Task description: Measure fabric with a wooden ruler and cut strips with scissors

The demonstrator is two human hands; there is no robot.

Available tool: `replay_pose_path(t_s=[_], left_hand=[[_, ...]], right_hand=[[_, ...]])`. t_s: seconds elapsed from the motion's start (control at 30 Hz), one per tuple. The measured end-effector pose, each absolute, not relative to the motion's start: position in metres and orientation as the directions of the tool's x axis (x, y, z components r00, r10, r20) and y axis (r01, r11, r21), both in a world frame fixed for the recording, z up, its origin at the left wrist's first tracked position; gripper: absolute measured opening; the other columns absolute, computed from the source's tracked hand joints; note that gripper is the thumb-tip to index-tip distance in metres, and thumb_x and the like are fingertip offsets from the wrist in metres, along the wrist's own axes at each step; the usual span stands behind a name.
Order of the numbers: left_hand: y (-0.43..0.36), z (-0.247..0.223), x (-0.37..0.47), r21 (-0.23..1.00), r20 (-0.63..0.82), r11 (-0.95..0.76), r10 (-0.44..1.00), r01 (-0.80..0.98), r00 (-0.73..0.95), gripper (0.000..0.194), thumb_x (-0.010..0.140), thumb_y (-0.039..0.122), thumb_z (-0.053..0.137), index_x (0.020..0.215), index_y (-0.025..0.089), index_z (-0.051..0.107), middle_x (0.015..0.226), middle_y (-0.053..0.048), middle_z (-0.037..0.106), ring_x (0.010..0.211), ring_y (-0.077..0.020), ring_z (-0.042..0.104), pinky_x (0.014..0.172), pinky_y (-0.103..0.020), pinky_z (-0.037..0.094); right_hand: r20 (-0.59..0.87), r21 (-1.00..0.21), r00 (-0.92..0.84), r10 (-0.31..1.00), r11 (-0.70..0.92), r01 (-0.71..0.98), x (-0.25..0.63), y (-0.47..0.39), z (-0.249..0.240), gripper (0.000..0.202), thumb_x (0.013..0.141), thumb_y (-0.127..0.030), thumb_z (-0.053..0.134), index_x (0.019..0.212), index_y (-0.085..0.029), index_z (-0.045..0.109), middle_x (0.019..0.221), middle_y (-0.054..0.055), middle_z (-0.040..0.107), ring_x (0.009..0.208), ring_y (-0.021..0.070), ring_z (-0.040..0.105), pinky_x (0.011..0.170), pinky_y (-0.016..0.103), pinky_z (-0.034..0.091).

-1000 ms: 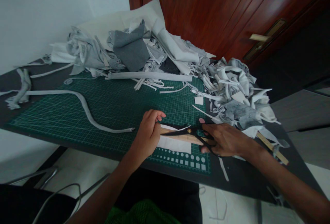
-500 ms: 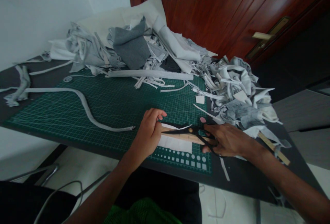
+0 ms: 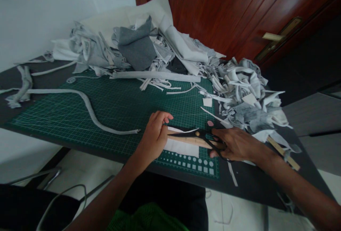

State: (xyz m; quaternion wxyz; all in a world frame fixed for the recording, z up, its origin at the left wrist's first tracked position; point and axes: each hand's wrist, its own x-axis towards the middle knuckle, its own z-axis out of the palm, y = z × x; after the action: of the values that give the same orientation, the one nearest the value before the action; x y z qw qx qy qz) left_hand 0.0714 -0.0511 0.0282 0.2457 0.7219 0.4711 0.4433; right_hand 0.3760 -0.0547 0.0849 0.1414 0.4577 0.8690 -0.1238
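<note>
My right hand is closed around the handles of black scissors, whose blades point left along a wooden ruler. Under the ruler lies white fabric, on the green cutting mat. My left hand is closed at the left ends of the ruler and fabric, near the scissor tips; its fingers are curled and what they pinch is partly hidden. A thin white sliver of fabric curves above the blades.
A long grey fabric tube crosses the mat at left. Piled grey and white cloth lines the back, and more scraps heap at right. A pink disc and a wooden strip lie at right.
</note>
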Motion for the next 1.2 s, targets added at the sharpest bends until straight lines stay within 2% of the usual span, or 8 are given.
replay_pose_path(t_s=[0.1,0.33,0.57,0.8,0.97,1.2], left_hand=[[-0.0512,0.0279,0.0713,0.772,0.416,-0.44,0.895,0.458,0.16,0.032,0.089,0.006,0.037,0.106,0.021,0.058,0.098,-0.005,0.059,0.098,-0.0212,0.057,0.093,-0.04,0.05],[-0.0513,0.0284,0.0711,0.776,0.413,-0.437,0.897,0.454,0.158,0.032,0.089,0.006,0.037,0.106,0.021,0.059,0.097,-0.005,0.059,0.097,-0.0211,0.057,0.091,-0.04,0.049],[-0.0517,0.0287,0.0714,0.777,0.408,-0.433,0.899,0.457,0.159,0.03,0.093,0.007,0.036,0.106,0.02,0.059,0.098,-0.005,0.059,0.098,-0.0211,0.056,0.092,-0.04,0.049],[-0.0517,0.0281,0.0711,0.776,0.411,-0.44,0.896,0.452,0.167,0.031,0.09,0.006,0.036,0.107,0.018,0.059,0.098,-0.005,0.058,0.097,-0.0204,0.056,0.092,-0.038,0.048],[-0.0518,0.0271,0.0716,0.776,0.418,-0.445,0.894,0.447,0.164,0.031,0.09,0.006,0.036,0.107,0.019,0.059,0.098,-0.004,0.059,0.098,-0.02,0.056,0.092,-0.038,0.047],[-0.0516,0.0282,0.0715,0.773,0.419,-0.445,0.893,0.453,0.162,0.03,0.092,0.006,0.036,0.105,0.02,0.059,0.097,-0.004,0.059,0.097,-0.0202,0.057,0.091,-0.039,0.048]], right_hand=[[-0.358,-0.09,-0.548,0.756,0.557,0.826,0.3777,-0.0545,0.0829,0.043,0.092,-0.058,0.065,0.107,-0.018,0.062,0.092,0.011,0.076,0.082,0.0289,0.072,0.065,0.032,0.041],[-0.347,-0.083,-0.546,0.762,0.555,0.827,0.3771,-0.056,0.0835,0.034,0.09,-0.048,0.069,0.103,-0.017,0.062,0.089,0.01,0.075,0.081,0.0293,0.073,0.066,0.033,0.042],[-0.341,-0.096,-0.565,0.751,0.57,0.816,0.3782,-0.0556,0.0825,0.035,0.091,-0.051,0.069,0.099,-0.018,0.062,0.085,0.009,0.074,0.077,0.0283,0.072,0.064,0.032,0.039],[-0.331,-0.084,-0.572,0.751,0.58,0.81,0.38,-0.0561,0.0794,0.03,0.09,-0.046,0.069,0.097,-0.018,0.062,0.08,0.008,0.072,0.073,0.0265,0.07,0.063,0.031,0.036],[-0.352,-0.104,-0.559,0.751,0.561,0.821,0.3783,-0.0555,0.0807,0.032,0.091,-0.05,0.067,0.094,-0.019,0.06,0.077,0.007,0.071,0.07,0.0257,0.068,0.06,0.031,0.032],[-0.35,-0.114,-0.566,0.747,0.565,0.817,0.382,-0.0556,0.077,0.016,0.088,-0.032,0.066,0.09,-0.02,0.056,0.076,0.005,0.069,0.067,0.0232,0.066,0.061,0.031,0.03]])
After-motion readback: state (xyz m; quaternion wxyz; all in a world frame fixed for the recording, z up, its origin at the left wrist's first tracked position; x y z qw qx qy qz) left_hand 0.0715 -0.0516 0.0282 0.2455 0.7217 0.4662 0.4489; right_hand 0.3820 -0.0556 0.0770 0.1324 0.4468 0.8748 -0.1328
